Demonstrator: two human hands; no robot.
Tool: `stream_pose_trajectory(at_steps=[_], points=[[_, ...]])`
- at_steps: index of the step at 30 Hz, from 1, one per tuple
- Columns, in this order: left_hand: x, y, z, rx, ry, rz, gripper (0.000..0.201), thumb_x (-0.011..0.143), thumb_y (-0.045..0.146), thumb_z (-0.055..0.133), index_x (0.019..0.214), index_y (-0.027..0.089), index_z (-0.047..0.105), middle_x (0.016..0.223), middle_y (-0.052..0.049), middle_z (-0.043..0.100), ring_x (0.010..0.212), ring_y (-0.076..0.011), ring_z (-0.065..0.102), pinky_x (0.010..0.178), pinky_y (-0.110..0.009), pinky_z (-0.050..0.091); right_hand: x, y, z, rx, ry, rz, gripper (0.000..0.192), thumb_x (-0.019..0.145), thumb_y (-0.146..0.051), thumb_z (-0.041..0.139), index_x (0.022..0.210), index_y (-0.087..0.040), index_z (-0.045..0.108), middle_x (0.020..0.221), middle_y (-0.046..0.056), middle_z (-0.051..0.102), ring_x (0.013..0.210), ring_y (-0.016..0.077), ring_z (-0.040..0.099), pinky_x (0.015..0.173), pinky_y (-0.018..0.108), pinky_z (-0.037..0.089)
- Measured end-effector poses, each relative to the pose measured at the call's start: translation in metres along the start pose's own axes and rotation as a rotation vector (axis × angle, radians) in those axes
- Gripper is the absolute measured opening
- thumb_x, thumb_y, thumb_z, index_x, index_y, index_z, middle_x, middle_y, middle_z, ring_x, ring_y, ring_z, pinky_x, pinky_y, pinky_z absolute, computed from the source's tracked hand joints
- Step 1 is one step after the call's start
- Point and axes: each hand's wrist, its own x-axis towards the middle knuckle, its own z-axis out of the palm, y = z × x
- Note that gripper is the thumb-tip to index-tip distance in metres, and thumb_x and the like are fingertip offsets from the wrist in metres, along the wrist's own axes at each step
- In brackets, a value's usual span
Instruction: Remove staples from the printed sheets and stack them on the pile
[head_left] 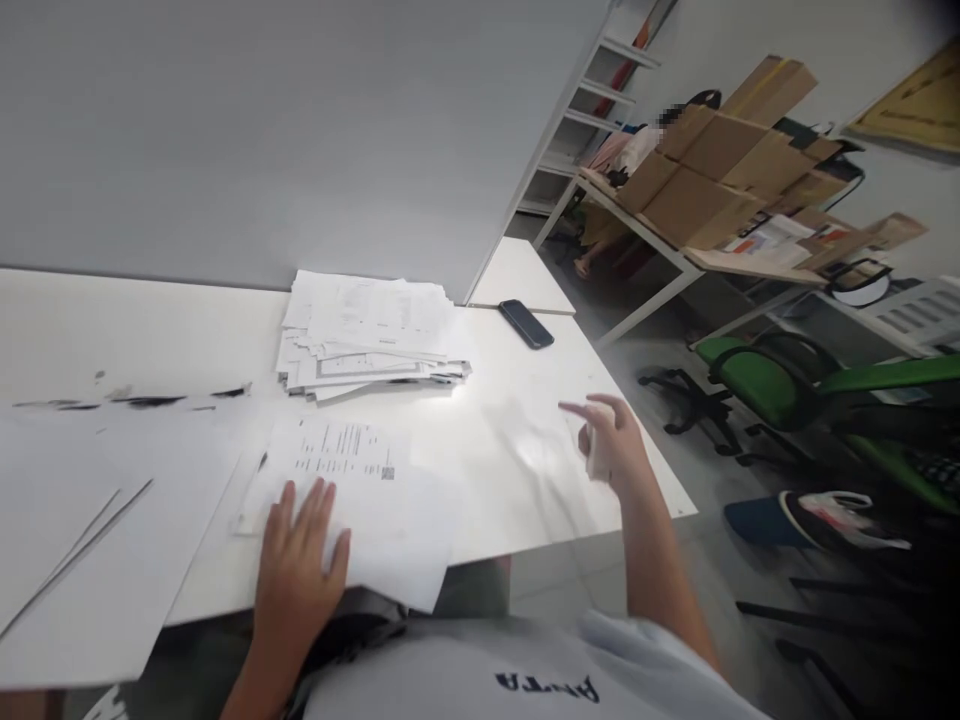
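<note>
My left hand [300,560] lies flat with its fingers spread on the lower part of a printed sheet [337,460]. Small text and a square code show above my fingertips, and a blank corner of paper hangs past the table's front edge. Over the right part of the white table [495,450], my right hand [615,440] is raised, index finger pointing left. Its other fingers curl round a small whitish object [598,458] whose kind I cannot make out. A thick, uneven stack of printed papers [367,330] sits behind the sheet, against the grey partition.
A dark phone [526,324] lies near the right edge. Large white sheets [97,520] cover the left side, with a dark line across them. To the right are green chairs [765,385], a blue bin [772,522] and a table of cardboard boxes [705,200], with a person behind it.
</note>
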Motion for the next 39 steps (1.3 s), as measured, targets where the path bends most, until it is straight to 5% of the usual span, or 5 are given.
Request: stream_pose_trajectory(at_steps=[4,11,17,26,39], points=[[-0.013,-0.007,-0.014,0.086,-0.138,-0.212,0.080,0.091,0.052,0.053,0.156,0.018,0.022,0.155,-0.020,0.035,0.145,-0.0453,0.026,0.114,-0.067,0.026,-0.133,0.034,0.027,0.452,-0.128,0.242,0.039,0.076,-0.057,0.067,0.094,-0.025,0.059,0.078,0.003,0.069,0.041,0.0087,0.039,0.036,0.023,0.031],[-0.035,0.010,-0.036,0.036,-0.439,0.002,0.070,0.088,0.051,0.061,0.147,0.019,0.043,0.148,-0.018,0.045,0.134,-0.0378,0.040,0.114,-0.056,0.028,-0.262,0.023,0.098,0.614,-0.599,0.562,0.030,0.078,-0.051,0.069,0.091,-0.025,0.066,0.075,0.000,0.059,0.042,0.0081,0.040,0.036,0.024,0.034],[-0.040,0.009,-0.039,-0.084,-0.456,0.126,0.044,0.093,0.013,0.045,0.132,0.026,0.060,0.125,-0.010,0.061,0.109,-0.0265,0.052,0.095,-0.044,0.041,-0.275,0.001,0.107,0.680,-0.718,0.687,0.025,0.071,-0.036,0.067,0.092,-0.023,0.065,0.090,0.005,0.068,0.059,0.0162,0.058,0.046,0.028,0.048],[-0.036,0.007,-0.025,-0.197,-0.317,-0.012,0.037,0.095,0.019,0.047,0.126,0.028,0.065,0.132,-0.007,0.062,0.124,-0.0269,0.050,0.101,-0.047,0.041,-0.285,0.013,0.134,0.733,-0.476,0.614,0.031,0.079,-0.043,0.066,0.095,-0.018,0.071,0.097,0.009,0.073,0.079,0.0197,0.070,0.070,0.029,0.060],[-0.044,-0.007,-0.020,-0.146,-0.397,0.315,0.052,0.094,0.004,0.034,0.136,0.025,0.057,0.142,-0.002,0.056,0.144,-0.0224,0.037,0.112,-0.047,0.040,-0.259,0.023,0.136,0.564,-0.487,0.673,0.032,0.083,-0.045,0.064,0.071,-0.016,0.069,0.062,0.007,0.068,0.049,0.0129,0.056,0.044,0.022,0.047]])
